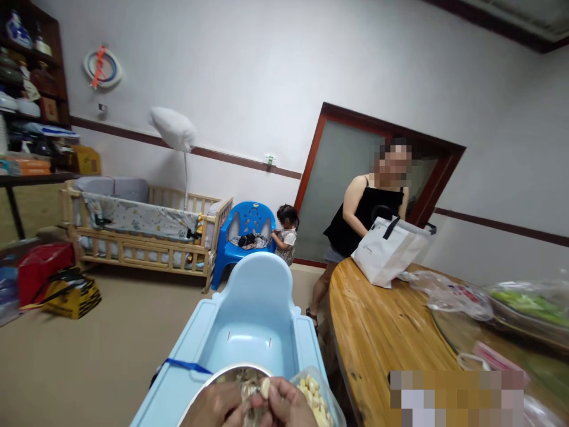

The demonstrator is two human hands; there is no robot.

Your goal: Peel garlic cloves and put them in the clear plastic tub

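My right hand (291, 404) pinches a pale garlic clove (265, 388) between thumb and finger, above a metal bowl (217, 375). Close beside it, my left hand (216, 406) has its fingers curled in toward the clove. What the left fingers hold, if anything, is too small to make out. Papery garlic skins (249, 379) show in the bowl, partly behind my hands. To the right of the bowl, a clear plastic container (335, 409) holds several peeled garlic cloves (311, 391).
Beneath the bowl is a light blue child's chair (262, 290). A wooden table (377, 332) on the right bears a white bag (382, 252) and plastic bags (448, 293). One person (368, 207) reaches into the white bag; a small person (287, 237) stands by a blue chair (244, 228).
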